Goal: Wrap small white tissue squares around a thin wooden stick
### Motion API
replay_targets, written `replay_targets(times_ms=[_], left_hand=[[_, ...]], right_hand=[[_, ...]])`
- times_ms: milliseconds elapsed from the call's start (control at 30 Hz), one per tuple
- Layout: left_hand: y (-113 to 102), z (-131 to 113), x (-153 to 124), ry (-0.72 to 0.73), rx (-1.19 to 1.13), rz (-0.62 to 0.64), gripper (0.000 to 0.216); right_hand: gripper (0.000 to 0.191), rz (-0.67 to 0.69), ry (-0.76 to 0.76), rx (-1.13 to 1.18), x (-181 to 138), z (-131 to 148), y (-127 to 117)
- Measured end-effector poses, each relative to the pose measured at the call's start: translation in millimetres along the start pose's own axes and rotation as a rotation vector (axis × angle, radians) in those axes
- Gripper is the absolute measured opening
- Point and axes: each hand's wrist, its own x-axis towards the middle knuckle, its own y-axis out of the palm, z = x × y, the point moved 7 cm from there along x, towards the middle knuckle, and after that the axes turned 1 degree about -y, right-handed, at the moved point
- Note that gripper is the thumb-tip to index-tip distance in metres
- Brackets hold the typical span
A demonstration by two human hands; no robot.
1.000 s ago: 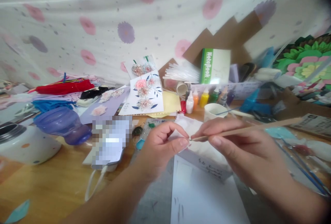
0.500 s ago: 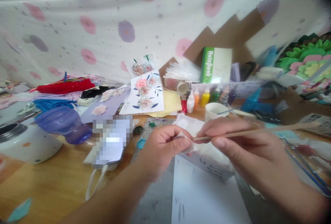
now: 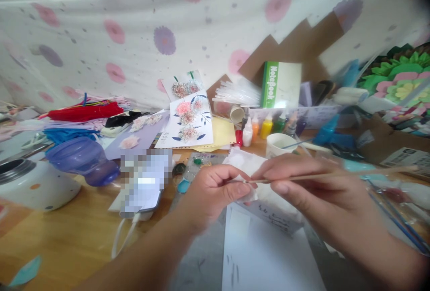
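My right hand [image 3: 322, 192] pinches a thin paintbrush [image 3: 349, 173] with a pale wooden handle, which points out to the right. Its tip end lies at my left hand [image 3: 215, 188], whose thumb and forefinger are closed on a small piece of white tissue [image 3: 249, 194]. The fingers hide the bristles. Below and behind both hands is a larger white tissue [image 3: 247, 161], near a white surface with handwriting [image 3: 278, 219]. A white sheet [image 3: 265, 255] with a few dark brush strokes lies under my hands on a grey mat [image 3: 201, 255].
Small paint bottles [image 3: 267, 125] and a white cup [image 3: 280, 143] stand behind my hands. Left are a charging phone [image 3: 144, 188], a purple translucent vessel [image 3: 80, 156] and a dotted white jar [image 3: 50, 188]. Blue-handled brushes [image 3: 399, 219] lie right. Flower cards [image 3: 188, 121] lean at the back.
The paintbrush and my right hand have shifted slightly, and the tissue in my left fingers sits a little lower. Both hands keep their hold.
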Motion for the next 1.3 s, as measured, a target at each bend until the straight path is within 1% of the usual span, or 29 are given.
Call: replay_targets(times_ms=[200,433,667,700,767,900,967,1000,1067,1133,1167,1200,1300], left_hand=[[-0.4,-1.0,0.4,-0.004,0.057,-0.007,0.023],[1.0,-1.9,2.3,0.030,-0.072,-0.012,0.023],[0.5,-3.7,3.6,0.044,-0.046,-0.004,0.027],[-0.1,-4.2,3.5,0.049,-0.010,-0.019,0.027],[-4.0,-7.7,2.6,0.091,0.100,-0.096,0.025],[-14.5,-24.5,-6.7,0.280,0.322,-0.343,0.020],[-15.0,-30.8,-11.6,0.341,0.421,-0.403,0.022],[-13.7,-31.6,-12.3,0.340,0.455,-0.396,0.026],[-8.4,-28.0,-10.2,0.286,0.469,-0.306,0.034],[-2.9,-21.6,-7.2,0.209,0.413,-0.198,0.037],[-1.6,-18.7,-6.2,0.174,0.386,-0.170,0.036],[-1.5,-16.4,-5.5,0.143,0.370,-0.164,0.035],[-4.0,-11.9,-4.2,0.061,0.379,-0.200,0.027]], right_hand=[[0.017,0.014,0.038,0.026,1.4,-2.0,-0.2],[0.018,0.000,0.101,0.042,3.7,-2.9,-0.8],[0.016,0.035,0.100,0.047,0.7,-5.4,3.8],[0.017,0.038,0.099,0.040,0.5,-5.6,4.0],[0.018,0.040,0.087,0.015,0.8,-5.1,3.9],[0.018,0.014,0.021,-0.067,1.9,-1.1,2.2],[0.019,0.014,-0.006,-0.099,1.6,0.4,2.6],[0.020,0.019,-0.015,-0.104,1.2,0.8,3.3],[0.021,0.030,-0.037,-0.090,0.2,1.9,5.0],[0.022,0.042,-0.048,-0.059,-0.7,2.1,7.3],[0.022,0.045,-0.050,-0.048,-1.1,2.1,8.3],[0.022,0.046,-0.055,-0.043,-1.4,2.3,9.3],[0.022,0.056,-0.056,-0.061,-1.7,2.2,12.3]])
